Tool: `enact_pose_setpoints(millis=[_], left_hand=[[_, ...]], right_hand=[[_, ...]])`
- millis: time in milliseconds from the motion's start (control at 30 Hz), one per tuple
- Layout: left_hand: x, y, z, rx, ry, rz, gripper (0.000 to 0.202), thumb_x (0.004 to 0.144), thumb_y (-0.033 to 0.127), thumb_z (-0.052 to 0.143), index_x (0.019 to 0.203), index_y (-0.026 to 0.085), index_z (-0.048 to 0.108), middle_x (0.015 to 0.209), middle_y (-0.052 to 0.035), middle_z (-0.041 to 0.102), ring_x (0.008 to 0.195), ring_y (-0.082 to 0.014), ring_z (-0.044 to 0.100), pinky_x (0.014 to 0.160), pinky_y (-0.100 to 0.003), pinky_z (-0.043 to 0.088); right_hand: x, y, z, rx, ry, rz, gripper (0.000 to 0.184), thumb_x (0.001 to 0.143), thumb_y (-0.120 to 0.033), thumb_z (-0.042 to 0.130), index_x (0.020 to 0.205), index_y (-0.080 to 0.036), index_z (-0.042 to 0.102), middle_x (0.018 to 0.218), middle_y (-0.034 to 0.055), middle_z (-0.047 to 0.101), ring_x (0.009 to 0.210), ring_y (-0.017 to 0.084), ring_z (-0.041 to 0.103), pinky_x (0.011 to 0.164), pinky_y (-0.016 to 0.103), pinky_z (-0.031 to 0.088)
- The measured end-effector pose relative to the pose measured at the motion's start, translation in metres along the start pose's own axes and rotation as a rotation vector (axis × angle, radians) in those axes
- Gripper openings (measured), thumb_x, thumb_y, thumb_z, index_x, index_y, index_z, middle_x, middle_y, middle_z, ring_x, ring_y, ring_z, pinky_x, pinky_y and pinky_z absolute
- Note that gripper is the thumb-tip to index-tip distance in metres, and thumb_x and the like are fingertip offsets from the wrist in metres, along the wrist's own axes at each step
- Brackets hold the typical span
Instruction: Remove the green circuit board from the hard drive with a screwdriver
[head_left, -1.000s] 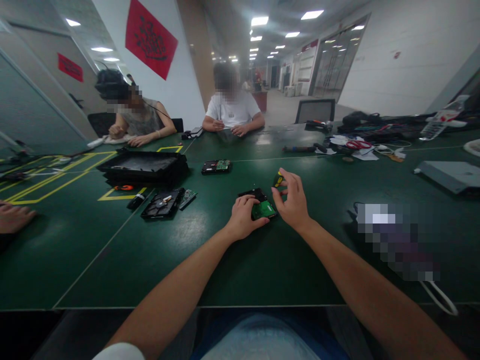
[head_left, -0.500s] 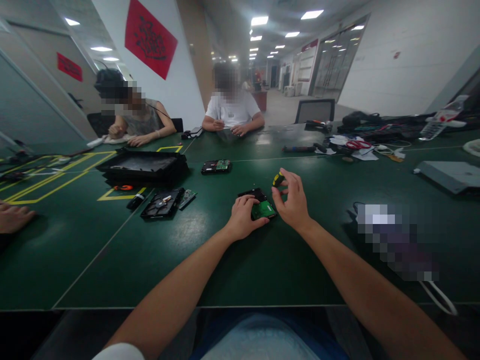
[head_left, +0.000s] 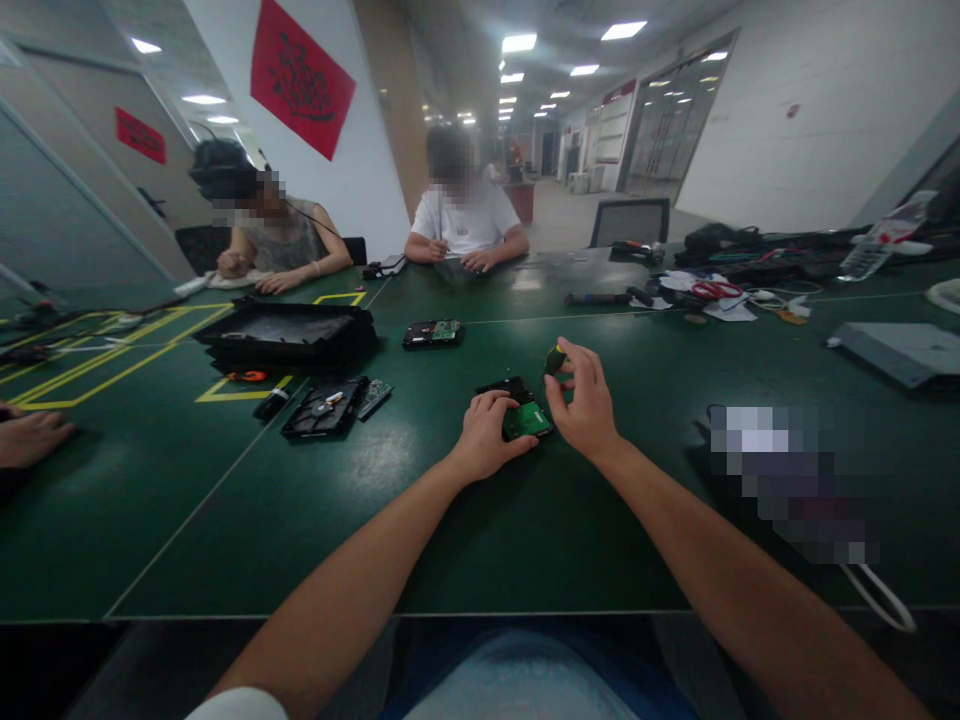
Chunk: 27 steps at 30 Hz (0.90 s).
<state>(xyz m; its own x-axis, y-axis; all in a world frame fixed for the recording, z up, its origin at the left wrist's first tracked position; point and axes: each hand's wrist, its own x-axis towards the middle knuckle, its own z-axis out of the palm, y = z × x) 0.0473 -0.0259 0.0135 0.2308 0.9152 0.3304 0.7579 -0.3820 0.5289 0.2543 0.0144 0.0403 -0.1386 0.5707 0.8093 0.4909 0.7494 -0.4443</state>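
In front of me on the green table lies a hard drive (head_left: 531, 420) with a green circuit board facing up and a black part at its far end. My left hand (head_left: 486, 432) grips it, fingers over its left side and thumb along the near edge. My right hand (head_left: 583, 398) pinches the black-and-yellow handle of a screwdriver (head_left: 555, 360) between thumb and fingertips. The handle is held above and beside the drive's right side. Its shaft is too thin and dark to make out clearly.
Left of the drive lie an opened drive casing (head_left: 324, 408), a loose circuit board (head_left: 374, 398) and black trays (head_left: 289, 333). Another hard drive (head_left: 432, 333) lies farther back. A grey box (head_left: 896, 352) stands right. Two people sit across; another person's hand (head_left: 34, 437) rests at left.
The screwdriver handle has turned slightly in my right fingers, showing less yellow. My left hand and the hard drive stay in place.
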Motion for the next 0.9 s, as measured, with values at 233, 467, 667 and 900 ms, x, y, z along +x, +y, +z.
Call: enact_pose_setpoints(millis=[233, 467, 667, 900], left_hand=[[-0.0004, 0.001, -0.0006, -0.005, -0.003, 0.001, 0.058, 0.081, 0.05, 0.085, 0.128, 0.024, 0.063, 0.145, -0.0118, 0.057, 0.14, -0.0361, 0.048, 0.118, -0.057, 0.042], [0.0002, -0.0008, 0.0003, -0.008, 0.001, 0.002, 0.059, 0.081, 0.051, 0.086, 0.128, 0.024, 0.064, 0.145, -0.0124, 0.058, 0.14, -0.0363, 0.048, 0.118, -0.057, 0.043], [-0.0004, -0.0003, 0.0018, 0.006, 0.01, 0.002, 0.058, 0.081, 0.049, 0.086, 0.129, 0.025, 0.064, 0.145, -0.0118, 0.058, 0.14, -0.0357, 0.049, 0.118, -0.056, 0.042], [-0.0007, 0.0014, -0.0003, -0.002, 0.001, -0.004, 0.057, 0.081, 0.049, 0.085, 0.127, 0.023, 0.064, 0.146, -0.0128, 0.058, 0.14, -0.0366, 0.048, 0.117, -0.057, 0.043]], right_hand=[[0.001, -0.0018, -0.0018, -0.006, 0.012, -0.003, 0.062, 0.101, -0.028, 0.06, 0.159, -0.034, 0.04, 0.141, 0.0133, 0.051, 0.103, 0.025, 0.067, 0.073, 0.042, 0.07], [0.0003, 0.0013, -0.0002, -0.018, 0.003, 0.012, 0.063, 0.102, -0.027, 0.056, 0.161, -0.034, 0.037, 0.145, 0.0144, 0.051, 0.109, 0.028, 0.067, 0.083, 0.048, 0.07], [0.0012, -0.003, -0.0026, -0.001, -0.006, 0.022, 0.06, 0.101, -0.029, 0.059, 0.158, -0.034, 0.041, 0.137, 0.0128, 0.052, 0.099, 0.024, 0.067, 0.075, 0.041, 0.069], [0.0009, -0.0029, -0.0012, -0.003, -0.014, 0.005, 0.061, 0.103, -0.026, 0.054, 0.161, -0.035, 0.037, 0.145, 0.0136, 0.05, 0.112, 0.027, 0.065, 0.082, 0.043, 0.069]])
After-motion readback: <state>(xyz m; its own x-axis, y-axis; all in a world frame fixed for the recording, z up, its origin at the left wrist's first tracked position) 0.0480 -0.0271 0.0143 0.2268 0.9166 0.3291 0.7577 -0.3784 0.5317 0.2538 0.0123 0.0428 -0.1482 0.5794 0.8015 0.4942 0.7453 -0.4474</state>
